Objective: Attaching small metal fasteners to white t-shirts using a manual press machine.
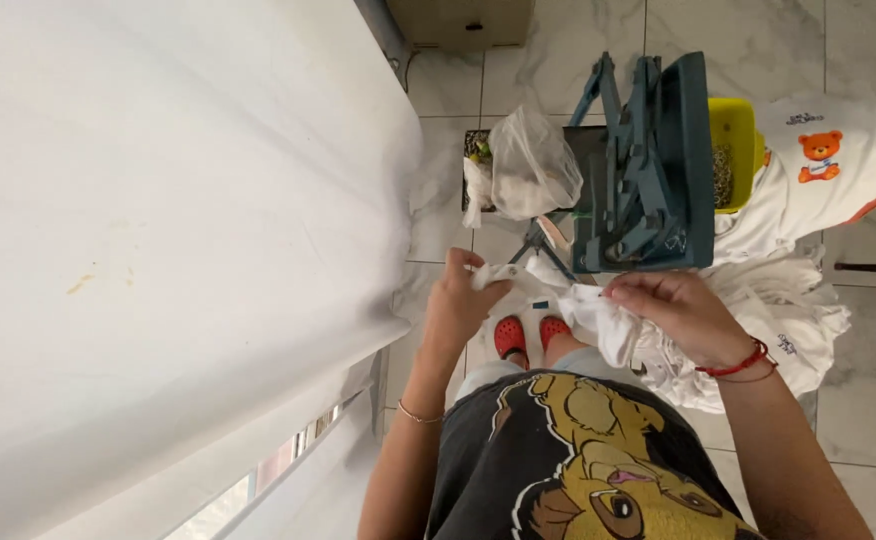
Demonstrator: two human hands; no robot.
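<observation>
Head view: left hand [455, 300] and right hand [680, 312] both pinch a white garment [598, 325] stretched between them, above red shoes [530, 334]. White-covered table [158, 220] left; blue-grey press [648, 165], clear bag [533, 165], garment pile [798, 300] ahead.

Pale marble-look tiled floor [858, 400] carries a teal metal press machine [648, 170], heap of white garments [788, 300] beside it, one showing an orange bear print, plus a dark tray [473, 150] with a clear plastic bag [533, 165]; white cloth-covered table [158, 230] stands at left
</observation>
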